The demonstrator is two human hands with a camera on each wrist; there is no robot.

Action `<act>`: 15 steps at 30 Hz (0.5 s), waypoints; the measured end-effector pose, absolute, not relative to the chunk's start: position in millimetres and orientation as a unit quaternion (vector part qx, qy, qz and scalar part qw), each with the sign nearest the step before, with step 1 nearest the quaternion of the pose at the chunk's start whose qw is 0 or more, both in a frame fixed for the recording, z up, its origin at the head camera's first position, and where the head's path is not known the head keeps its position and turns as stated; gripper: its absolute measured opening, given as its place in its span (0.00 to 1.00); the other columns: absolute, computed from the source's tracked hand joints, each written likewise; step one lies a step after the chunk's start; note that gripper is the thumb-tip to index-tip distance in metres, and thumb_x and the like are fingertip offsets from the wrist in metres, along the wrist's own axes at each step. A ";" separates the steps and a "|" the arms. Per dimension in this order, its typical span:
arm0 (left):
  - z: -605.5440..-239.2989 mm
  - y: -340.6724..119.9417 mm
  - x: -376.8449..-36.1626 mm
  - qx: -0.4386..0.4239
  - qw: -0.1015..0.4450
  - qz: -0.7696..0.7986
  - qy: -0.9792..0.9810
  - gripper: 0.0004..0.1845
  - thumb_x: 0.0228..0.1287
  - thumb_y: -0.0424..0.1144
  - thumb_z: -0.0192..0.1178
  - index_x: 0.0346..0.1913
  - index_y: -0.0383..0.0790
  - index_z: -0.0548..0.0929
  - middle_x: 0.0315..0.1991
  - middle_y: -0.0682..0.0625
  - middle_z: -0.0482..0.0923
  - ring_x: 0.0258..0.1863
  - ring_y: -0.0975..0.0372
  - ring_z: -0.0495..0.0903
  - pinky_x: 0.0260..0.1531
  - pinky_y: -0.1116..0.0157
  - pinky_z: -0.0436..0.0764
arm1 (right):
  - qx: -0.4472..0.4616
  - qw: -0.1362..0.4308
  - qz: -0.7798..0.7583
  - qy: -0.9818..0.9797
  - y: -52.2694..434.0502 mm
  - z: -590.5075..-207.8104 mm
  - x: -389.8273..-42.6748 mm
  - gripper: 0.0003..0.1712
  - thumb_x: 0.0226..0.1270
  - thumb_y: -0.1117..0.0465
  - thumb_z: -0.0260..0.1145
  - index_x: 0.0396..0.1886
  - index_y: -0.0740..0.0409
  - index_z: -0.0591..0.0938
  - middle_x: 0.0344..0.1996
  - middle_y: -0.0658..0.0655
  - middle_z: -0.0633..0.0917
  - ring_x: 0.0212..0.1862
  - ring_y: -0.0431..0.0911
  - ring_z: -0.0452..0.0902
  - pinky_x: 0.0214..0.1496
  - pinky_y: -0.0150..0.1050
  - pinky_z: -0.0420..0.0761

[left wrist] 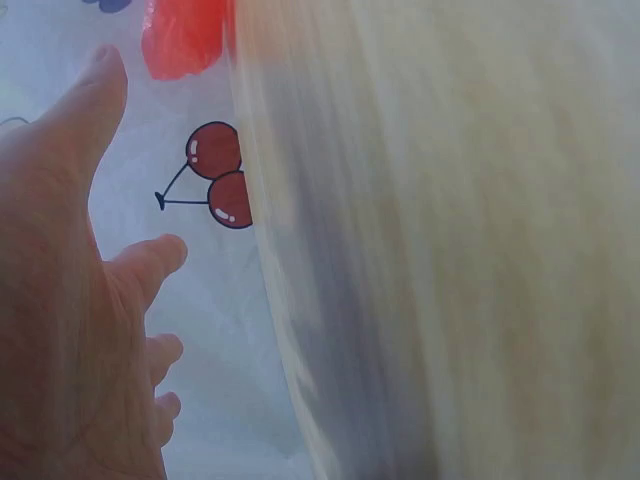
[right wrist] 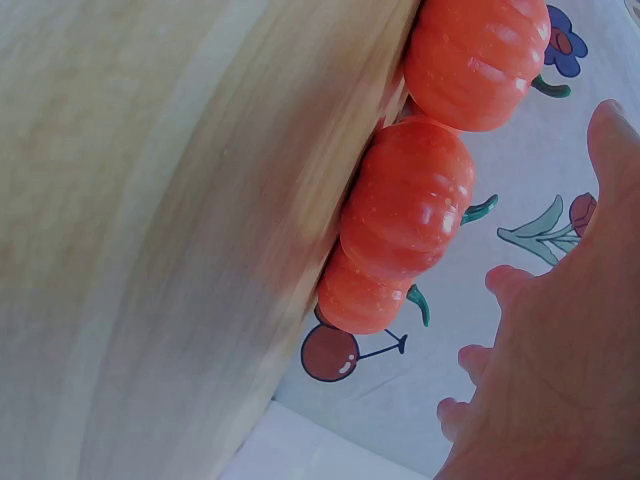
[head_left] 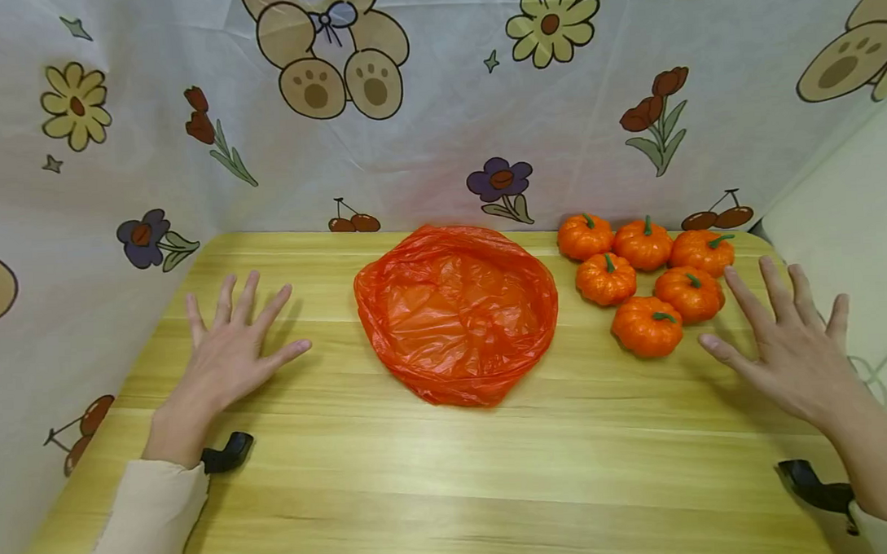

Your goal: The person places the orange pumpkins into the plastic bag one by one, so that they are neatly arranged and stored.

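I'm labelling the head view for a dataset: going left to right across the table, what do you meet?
Left hand → orange plastic bag → cluster of six small pumpkins → right hand. Both hands are spread open above the wooden table, holding nothing.

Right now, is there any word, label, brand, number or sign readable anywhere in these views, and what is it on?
None: no readable text in any view.
The cloth backdrop carries only drawings: bears, flowers, cherries, stars.
The orange plastic bag, the six small pumpkins and the wooden table bear no print or label.
The left hand and right hand lie spread and empty, hiding no lettering that shows.
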State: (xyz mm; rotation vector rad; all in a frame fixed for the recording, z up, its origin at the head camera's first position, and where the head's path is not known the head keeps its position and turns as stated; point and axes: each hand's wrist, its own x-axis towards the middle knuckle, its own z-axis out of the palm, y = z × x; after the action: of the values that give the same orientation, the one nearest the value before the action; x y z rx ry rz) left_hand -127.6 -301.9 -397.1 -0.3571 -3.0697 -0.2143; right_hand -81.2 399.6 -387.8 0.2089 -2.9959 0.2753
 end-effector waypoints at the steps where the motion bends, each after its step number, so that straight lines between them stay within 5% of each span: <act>1: -397.0 -301.8 -127.8 -0.115 0.022 -0.069 -0.991 0.50 0.69 0.75 0.53 0.86 0.59 0.52 0.87 0.41 0.30 0.84 0.40 0.25 0.67 0.31 0.11 | 0.069 0.062 0.090 -0.992 399.9 -387.5 -81.6 0.53 0.77 0.35 0.58 0.88 0.40 0.41 0.86 0.56 0.29 0.84 0.63 0.17 0.68 0.77 0.14; 15: -395.8 -300.8 -129.4 -0.119 0.031 -0.076 -0.990 0.51 0.68 0.76 0.54 0.86 0.58 0.53 0.87 0.40 0.33 0.85 0.39 0.29 0.69 0.32 0.13 | 0.076 0.061 0.097 -0.991 399.8 -387.4 -80.3 0.52 0.78 0.37 0.58 0.88 0.39 0.40 0.86 0.57 0.29 0.84 0.64 0.17 0.68 0.77 0.13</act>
State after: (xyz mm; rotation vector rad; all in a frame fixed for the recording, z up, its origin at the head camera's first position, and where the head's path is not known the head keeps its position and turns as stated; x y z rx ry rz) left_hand -129.4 -300.8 -395.8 -0.3654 -3.0497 -0.2337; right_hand -80.3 399.8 -387.4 0.2298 -2.9973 0.2937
